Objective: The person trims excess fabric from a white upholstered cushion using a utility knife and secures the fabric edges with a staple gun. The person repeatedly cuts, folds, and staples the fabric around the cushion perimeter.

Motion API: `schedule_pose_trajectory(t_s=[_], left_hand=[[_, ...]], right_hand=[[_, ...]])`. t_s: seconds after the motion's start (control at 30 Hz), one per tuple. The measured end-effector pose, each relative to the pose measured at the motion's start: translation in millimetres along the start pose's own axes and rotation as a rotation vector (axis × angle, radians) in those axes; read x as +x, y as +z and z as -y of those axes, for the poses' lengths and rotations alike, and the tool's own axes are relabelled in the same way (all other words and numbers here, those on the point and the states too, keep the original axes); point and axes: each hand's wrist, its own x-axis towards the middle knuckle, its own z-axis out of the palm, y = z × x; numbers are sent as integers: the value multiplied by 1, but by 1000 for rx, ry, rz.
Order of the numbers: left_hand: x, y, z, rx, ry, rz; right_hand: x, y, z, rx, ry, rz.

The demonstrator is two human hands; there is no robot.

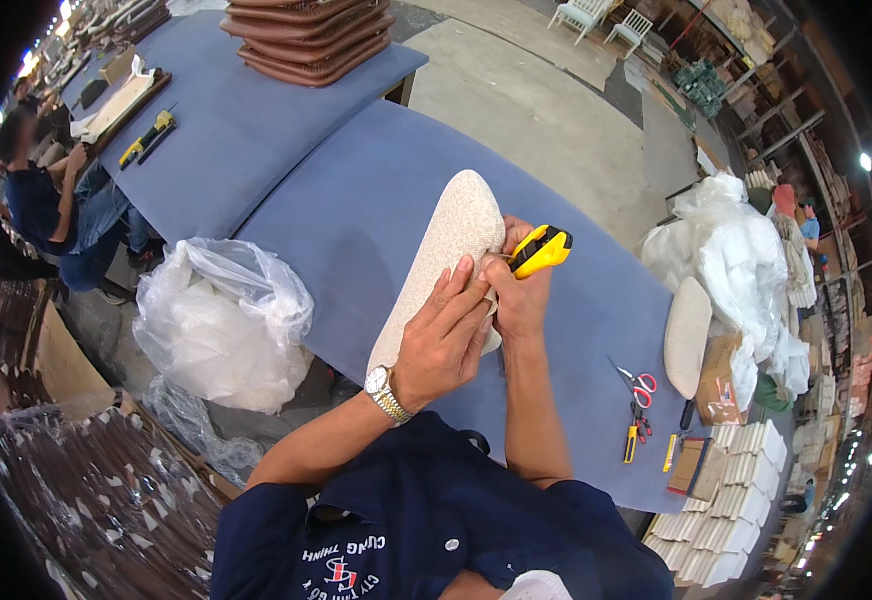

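Note:
A long beige fabric-covered cushion (448, 235) stands tilted in front of me above the blue table. My left hand (441, 340), with a watch on its wrist, grips the cushion's right edge, its fingers pressed together on the fabric. My right hand (523, 292) is closed around a yellow-and-black hand tool (542, 251), whose exact kind I cannot make out. Both hands meet at the cushion's edge, the right thumb near the left fingertips. A small flap of fabric shows below them. The tool's working end is hidden behind the fingers.
On the blue table (596, 330) lie red-handled scissors (643, 388), a yellow-black screwdriver (630, 443) and a yellow cutter (670, 452). Another beige cushion (688, 337) rests at the right edge. Plastic bags (224, 320) bulge at left. Brown seats (306, 40) are stacked far off; people sit at far left.

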Motion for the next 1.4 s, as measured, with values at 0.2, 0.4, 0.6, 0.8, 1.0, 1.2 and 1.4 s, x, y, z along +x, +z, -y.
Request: schedule_pose_trajectory(t_s=[0.2,0.4,0.6,0.8,1.0,1.2,1.4], left_hand=[[3,-7,-5,-15,-19,-4],[3,-54,9,-357,-286,-15],[88,-90,45,-568,-553,102],[88,-117,74,-665,-580,272],[88,-126,79,-584,-576,296],[92,-127,83,-482,-537,342],[93,-126,112,-605,-478,345]], right_hand=[[-1,-4,-8,-20,-37,35],[-14,15,14,-219,-119,75],[-25,61,25,-343,-266,259],[-39,74,30,-387,-454,358],[-35,-35,14,-161,-543,-86],[-102,-245,-68,-658,378,-537],[-222,-334,-126,-1119,577,-430]])
